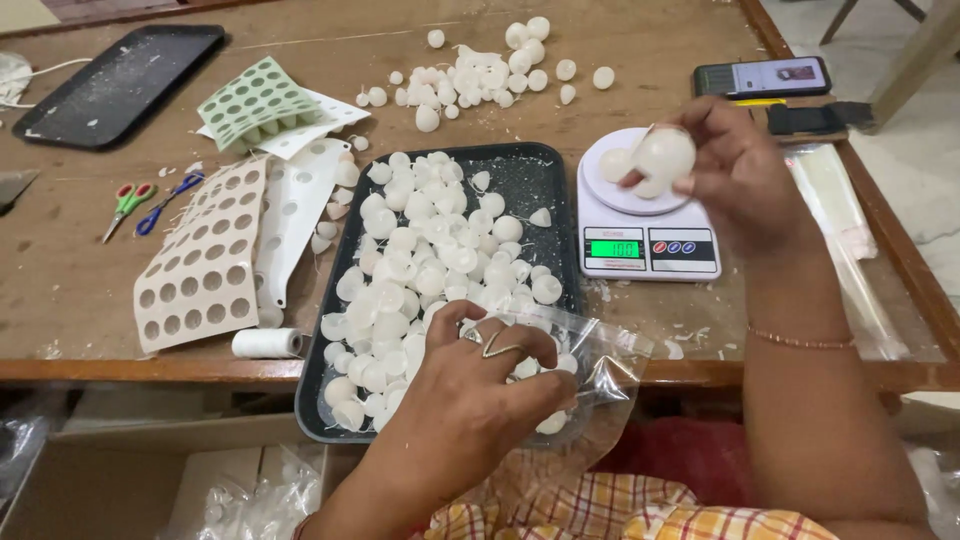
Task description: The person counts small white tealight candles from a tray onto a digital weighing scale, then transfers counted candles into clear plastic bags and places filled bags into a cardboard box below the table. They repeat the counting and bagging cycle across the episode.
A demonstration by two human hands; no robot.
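white shell pieces [660,158] are being pinched in the right hand [735,175] over the scale [645,240] on the counter [60,290]; the left hand [470,395] is gripping a clear bag [610,370] beside the tray [545,185].

Small home craft workshop: worn wooden table [620,40], moulds [255,100] far beyond left hand [470,400], digital scale [645,225] under right hand [735,175].
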